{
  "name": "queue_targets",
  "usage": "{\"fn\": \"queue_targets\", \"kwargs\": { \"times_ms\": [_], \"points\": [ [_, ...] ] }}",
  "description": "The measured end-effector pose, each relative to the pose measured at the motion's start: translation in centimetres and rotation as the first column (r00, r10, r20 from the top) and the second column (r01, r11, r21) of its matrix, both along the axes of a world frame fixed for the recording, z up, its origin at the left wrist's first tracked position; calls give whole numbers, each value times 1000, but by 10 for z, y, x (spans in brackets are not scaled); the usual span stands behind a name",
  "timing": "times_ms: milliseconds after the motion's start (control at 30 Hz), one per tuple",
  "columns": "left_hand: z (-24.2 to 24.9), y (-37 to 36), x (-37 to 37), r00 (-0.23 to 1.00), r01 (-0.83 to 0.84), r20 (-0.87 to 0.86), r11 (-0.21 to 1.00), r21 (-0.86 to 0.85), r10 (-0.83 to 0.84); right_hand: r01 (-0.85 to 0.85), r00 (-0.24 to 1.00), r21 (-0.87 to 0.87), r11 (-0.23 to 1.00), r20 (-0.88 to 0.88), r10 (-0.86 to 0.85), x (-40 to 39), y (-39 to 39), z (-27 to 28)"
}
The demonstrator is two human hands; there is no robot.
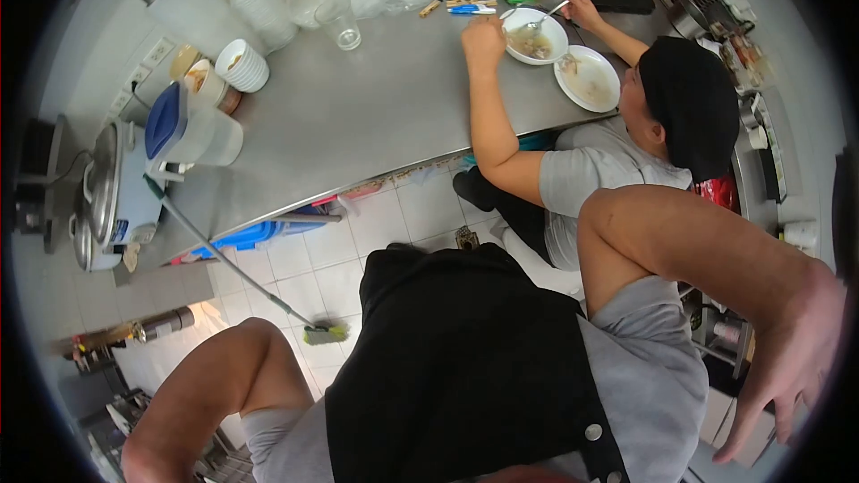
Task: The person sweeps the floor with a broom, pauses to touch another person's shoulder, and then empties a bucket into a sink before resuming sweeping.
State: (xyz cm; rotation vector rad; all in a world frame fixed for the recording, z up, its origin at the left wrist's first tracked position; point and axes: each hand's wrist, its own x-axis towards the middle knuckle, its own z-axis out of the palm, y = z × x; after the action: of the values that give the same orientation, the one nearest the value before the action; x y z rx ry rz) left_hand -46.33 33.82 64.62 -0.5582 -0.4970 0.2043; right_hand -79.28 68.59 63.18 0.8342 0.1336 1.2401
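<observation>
Though empty, right grip (787, 376) beside shirt (658, 376)

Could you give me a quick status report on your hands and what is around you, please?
Right hand open, empty, hanging beside hip. Left hand out of view; left elbow bent near broom. Seated co-worker eating from bowl at steel table.

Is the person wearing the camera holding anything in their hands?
The right hand holds nothing; its fingers are spread open in the air. The left hand is out of view, so that cannot be told.
</observation>
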Motion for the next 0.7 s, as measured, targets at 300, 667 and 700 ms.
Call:
{"fn": "queue_targets", "kwargs": {
  "times_ms": [300, 667, 700],
  "points": [
    [-25, -66, -38, 995, 86, 61, 995, -40, -84, 96, 995, 515, 852, -69, -70, 6, 84, -72],
    [-62, -92, -124, 946, 211, 211, 962, 174, -245, 86, 105, 283, 955, 951, -291, -51, 211, -270],
    [-65, -97, -125, 939, 221, 226, 959, 177, -258, 110, -29, 206, 972, 979, -204, -57, 222, -292]
  ]
}}
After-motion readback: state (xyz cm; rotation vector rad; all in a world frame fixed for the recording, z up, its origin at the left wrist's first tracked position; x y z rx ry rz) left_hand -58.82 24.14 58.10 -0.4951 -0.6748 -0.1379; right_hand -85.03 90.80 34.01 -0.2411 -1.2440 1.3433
